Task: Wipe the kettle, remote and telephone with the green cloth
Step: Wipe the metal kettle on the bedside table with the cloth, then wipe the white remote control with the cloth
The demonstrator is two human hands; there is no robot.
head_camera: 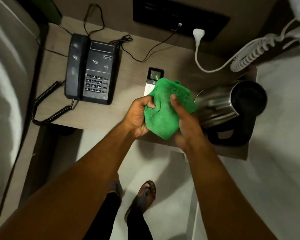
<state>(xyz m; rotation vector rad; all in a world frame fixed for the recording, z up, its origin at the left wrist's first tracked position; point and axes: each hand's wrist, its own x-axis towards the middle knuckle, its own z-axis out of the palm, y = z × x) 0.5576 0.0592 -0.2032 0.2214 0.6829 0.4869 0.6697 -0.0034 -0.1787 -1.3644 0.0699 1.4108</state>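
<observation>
Two hands (140, 115) bunch green cloth (168, 108) above bedside table (132, 54).

I see a white plug (198, 34) in the black wall panel (178, 13) past the tabletop's (97, 115) far edge, its white cord (200, 64) trailing onto the tabletop.

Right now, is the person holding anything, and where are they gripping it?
Both hands hold the green cloth: the left hand bunches its left edge, the right hand grips its right side, thumb on top.
</observation>
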